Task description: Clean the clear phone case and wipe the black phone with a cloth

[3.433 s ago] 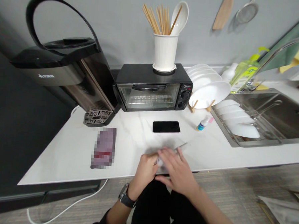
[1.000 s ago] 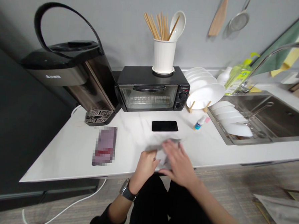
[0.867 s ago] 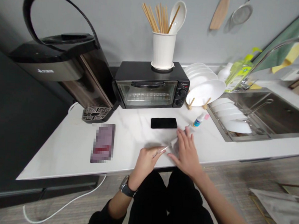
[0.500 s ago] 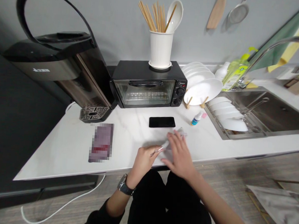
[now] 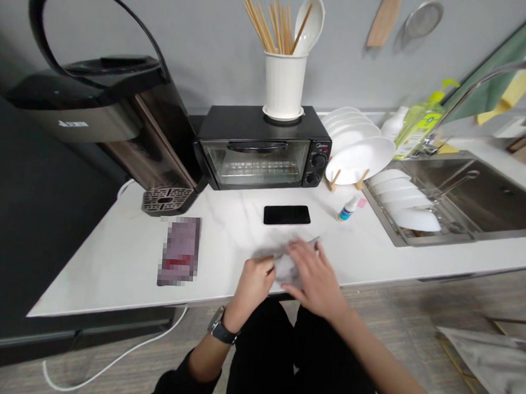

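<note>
Near the counter's front edge, my left hand [image 5: 255,283] is closed in a fist at the left end of a thin grey cloth [image 5: 284,271]. What lies inside the fist is hidden. My right hand [image 5: 314,276] lies over the cloth's right part, its fingers bent onto it and smeared by motion. A bit of cloth sticks out beyond the right fingers. Just behind the hands, a black phone [image 5: 287,215] lies flat with its screen up. To its right stands a small spray bottle [image 5: 347,209] with a blue label.
A toaster oven [image 5: 260,156] stands at the back, bearing a white cup [image 5: 285,83] of chopsticks. At left are a water dispenser [image 5: 130,125] and a blurred-out purple item [image 5: 181,248]. White plates [image 5: 357,158] stand in a rack beside the sink [image 5: 501,203], which holds bowls.
The grey cloth now spreads between my hands, covering where a thin shiny piece showed at my left fingers. My right fingers have shifted slightly left and down; the left fist has tightened.
</note>
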A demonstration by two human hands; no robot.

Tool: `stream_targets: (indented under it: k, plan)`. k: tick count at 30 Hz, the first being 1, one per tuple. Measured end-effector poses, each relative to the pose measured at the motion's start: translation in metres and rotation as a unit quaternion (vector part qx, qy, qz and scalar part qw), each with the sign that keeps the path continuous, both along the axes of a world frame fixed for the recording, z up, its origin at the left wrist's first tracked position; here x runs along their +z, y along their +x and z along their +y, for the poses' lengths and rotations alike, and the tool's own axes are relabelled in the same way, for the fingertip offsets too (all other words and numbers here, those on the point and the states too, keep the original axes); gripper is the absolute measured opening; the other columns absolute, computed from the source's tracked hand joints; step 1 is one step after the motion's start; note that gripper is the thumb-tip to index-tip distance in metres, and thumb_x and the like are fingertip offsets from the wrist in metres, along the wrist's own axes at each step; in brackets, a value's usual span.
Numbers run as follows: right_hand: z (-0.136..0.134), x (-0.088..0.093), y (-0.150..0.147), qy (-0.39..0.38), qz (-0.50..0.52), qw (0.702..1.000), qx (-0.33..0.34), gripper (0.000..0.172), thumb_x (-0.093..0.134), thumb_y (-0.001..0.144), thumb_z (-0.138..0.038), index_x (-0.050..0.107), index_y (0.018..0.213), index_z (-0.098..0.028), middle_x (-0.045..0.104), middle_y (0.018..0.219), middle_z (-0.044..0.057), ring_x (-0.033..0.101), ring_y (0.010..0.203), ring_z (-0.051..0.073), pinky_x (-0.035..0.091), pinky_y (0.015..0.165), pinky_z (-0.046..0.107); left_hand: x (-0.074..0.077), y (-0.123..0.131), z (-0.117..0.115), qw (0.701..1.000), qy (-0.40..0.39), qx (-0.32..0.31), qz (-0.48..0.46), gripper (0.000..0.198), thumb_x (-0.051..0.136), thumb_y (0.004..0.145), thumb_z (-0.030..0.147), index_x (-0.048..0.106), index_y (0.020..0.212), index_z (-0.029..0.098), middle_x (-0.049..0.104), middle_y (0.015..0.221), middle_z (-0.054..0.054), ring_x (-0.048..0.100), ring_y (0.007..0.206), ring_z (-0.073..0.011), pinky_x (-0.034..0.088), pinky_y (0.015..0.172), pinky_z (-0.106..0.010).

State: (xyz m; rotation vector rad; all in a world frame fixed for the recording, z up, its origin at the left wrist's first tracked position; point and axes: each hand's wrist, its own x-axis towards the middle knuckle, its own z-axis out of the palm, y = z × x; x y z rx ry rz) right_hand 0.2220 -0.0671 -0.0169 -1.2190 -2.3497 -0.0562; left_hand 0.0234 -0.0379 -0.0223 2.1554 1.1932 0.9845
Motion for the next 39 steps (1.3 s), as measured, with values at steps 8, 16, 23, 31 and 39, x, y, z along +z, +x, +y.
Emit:
stream_targets:
  k: [8, 16, 23, 31, 39]
  plan:
    - [-0.001, -0.002, -0.009, 0.003, -0.003, 0.999, 0.046, 0.079, 0.045, 0.104, -0.06, 0.029, 0.162, -0.008, 0.049, 0.16, 0.018, 0.032, 0.156, 0.032, 0.026, 0.127, 0.055, -0.004, 0.0, 0.0, 1.0, -0.004, 0.02, 0.013, 0.032, 0.055, 0.091, 0.004, 0.069, 0.065, 0.017, 0.073, 0.063, -0.004, 0.064, 0.052, -0.0157, 0.049, 0.056, -0.024]
    - [-0.003, 0.0, -0.006, -0.011, 0.006, 1.0, 0.024, 0.093, 0.046, 0.101, -0.068, 0.022, 0.165, -0.007, 0.044, 0.163, 0.02, 0.03, 0.157, 0.035, 0.026, 0.127, 0.057, -0.002, 0.0, 0.002, 1.0, -0.003, 0.014, 0.007, 0.033, 0.057, 0.098, 0.014, 0.073, 0.069, 0.017, 0.074, 0.066, -0.004, 0.066, 0.057, -0.0154, 0.051, 0.06, -0.023]
    - [0.003, 0.003, 0.01, 0.006, 0.018, 0.996, -0.089, 0.088, 0.044, 0.104, -0.064, 0.018, 0.167, -0.01, 0.042, 0.165, 0.019, 0.025, 0.159, 0.036, 0.017, 0.128, 0.062, -0.004, 0.001, 0.0, 0.999, -0.024, -0.006, -0.023, 0.021, 0.06, 0.099, 0.017, 0.079, 0.091, 0.021, 0.082, 0.093, -0.004, 0.076, 0.079, -0.0182, 0.056, 0.076, -0.025]
    - [0.003, 0.004, 0.01, 0.01, 0.036, 0.996, -0.086, 0.077, 0.047, 0.105, -0.054, 0.023, 0.167, -0.016, 0.049, 0.16, 0.017, 0.034, 0.155, 0.036, 0.021, 0.126, 0.064, -0.002, 0.0, 0.001, 1.0, -0.022, 0.0, -0.016, 0.02, 0.06, 0.097, 0.015, 0.079, 0.092, 0.02, 0.081, 0.086, -0.004, 0.075, 0.074, -0.0181, 0.056, 0.074, -0.025]
    - [0.005, 0.004, 0.005, -0.006, 0.031, 0.998, -0.056, 0.08, 0.045, 0.105, -0.059, 0.023, 0.166, -0.014, 0.05, 0.159, 0.017, 0.036, 0.154, 0.034, 0.02, 0.127, 0.064, 0.001, 0.001, 0.001, 1.0, -0.023, 0.001, -0.007, 0.027, 0.056, 0.093, 0.01, 0.077, 0.079, 0.019, 0.079, 0.079, -0.004, 0.073, 0.071, -0.0179, 0.056, 0.071, -0.025]
